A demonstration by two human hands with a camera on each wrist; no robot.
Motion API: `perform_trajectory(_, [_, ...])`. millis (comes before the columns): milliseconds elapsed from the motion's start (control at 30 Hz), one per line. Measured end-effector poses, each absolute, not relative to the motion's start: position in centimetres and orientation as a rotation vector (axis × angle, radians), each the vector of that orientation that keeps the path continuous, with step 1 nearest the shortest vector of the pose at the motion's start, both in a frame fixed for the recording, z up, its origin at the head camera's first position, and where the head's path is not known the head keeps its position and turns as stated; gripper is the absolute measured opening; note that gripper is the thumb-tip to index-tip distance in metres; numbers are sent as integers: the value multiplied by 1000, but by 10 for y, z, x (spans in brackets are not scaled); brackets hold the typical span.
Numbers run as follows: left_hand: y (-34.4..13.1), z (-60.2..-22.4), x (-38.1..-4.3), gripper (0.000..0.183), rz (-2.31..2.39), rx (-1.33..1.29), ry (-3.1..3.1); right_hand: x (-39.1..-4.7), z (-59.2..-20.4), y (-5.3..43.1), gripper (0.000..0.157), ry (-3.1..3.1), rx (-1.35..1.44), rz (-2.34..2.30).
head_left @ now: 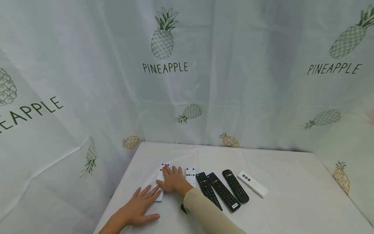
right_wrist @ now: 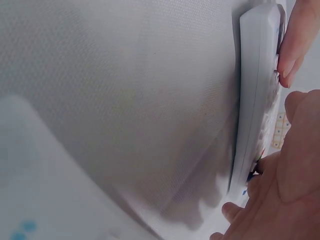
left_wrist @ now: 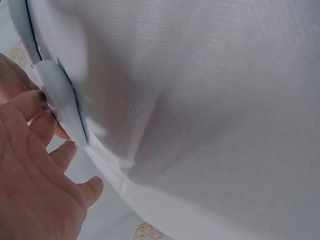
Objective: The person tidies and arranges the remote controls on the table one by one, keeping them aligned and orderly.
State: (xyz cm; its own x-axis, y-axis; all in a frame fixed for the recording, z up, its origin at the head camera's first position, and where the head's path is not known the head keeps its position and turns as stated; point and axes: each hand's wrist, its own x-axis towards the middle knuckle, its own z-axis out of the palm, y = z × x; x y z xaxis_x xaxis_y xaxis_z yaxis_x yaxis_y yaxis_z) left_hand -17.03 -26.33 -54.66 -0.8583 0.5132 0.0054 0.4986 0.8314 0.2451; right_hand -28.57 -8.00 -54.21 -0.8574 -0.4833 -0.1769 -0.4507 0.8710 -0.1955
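A white remote control point(head_left: 160, 175) with small coloured buttons lies on the white-covered table, toward the left. My left hand point(head_left: 139, 207) reaches to its near end, fingers spread and fingertips touching it. Across the far half of the same remote stretches my right hand point(head_left: 174, 182), its fairly straight fingers over the buttons and hiding part of them. In the right wrist view, the side of the remote point(right_wrist: 252, 85) shows, with fingertips of both hands on its button face. The left wrist view shows the remote's end point(left_wrist: 60, 97) beside the left fingertips.
Right of the hands lie a second white remote point(head_left: 190, 175), three black remotes point(head_left: 208, 188) point(head_left: 223, 191) point(head_left: 235, 186) and a slim white remote point(head_left: 253, 184). A dark object point(head_left: 183, 208) peeks out from under the right sleeve point(head_left: 207, 213). A pineapple-print curtain point(head_left: 248, 81) hangs behind the table point(head_left: 292, 195).
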Motion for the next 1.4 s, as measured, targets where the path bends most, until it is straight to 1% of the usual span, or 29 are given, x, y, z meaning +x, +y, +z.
perform_trajectory(167, [-261, -546, -169, 82, 370, 814, 2954, -287, -547, -77, 79, 2825, -720, -235])
perform_trajectory(400, [-260, -547, -169, 81, 373, 799, 2958, -284, -539, -71, 79, 2810, -744, -246])
perform_trajectory(567, [-260, -547, -169, 77, 376, 864, 3052, -283, -532, -62, 77, 2852, -850, -289])
perform_trajectory(667, [-255, -543, -169, 66, 399, 975, 3209, -283, -525, -52, 70, 2913, -968, -300])
perform_trajectory(800, [-238, -528, -165, 47, 467, 1167, 3340, -280, -510, -26, 52, 2981, -1094, -394])
perform_trajectory(867, [-228, -518, -161, 42, 477, 1256, 3321, -280, -505, -11, 46, 2999, -1126, -448])
perform_trajectory(967, [-217, -511, -157, 43, 465, 1364, 3238, -283, -503, 9, 42, 3018, -1127, -500])
perform_trajectory(1033, [-212, -510, -157, 44, 448, 1388, 3201, -283, -504, 20, 41, 3012, -1079, -524])
perform_trajectory(1200, [-198, -513, -160, 52, 389, 1394, 3142, -284, -512, 43, 46, 2997, -946, -533])
perform_trajectory(1333, [-181, -518, -162, 63, 290, 1395, 3019, -285, -521, 53, 45, 3054, -984, -487])
perform_trajectory(1400, [-173, -519, -162, 65, 280, 1391, 2936, -284, -525, 57, 45, 3066, -1007, -479])
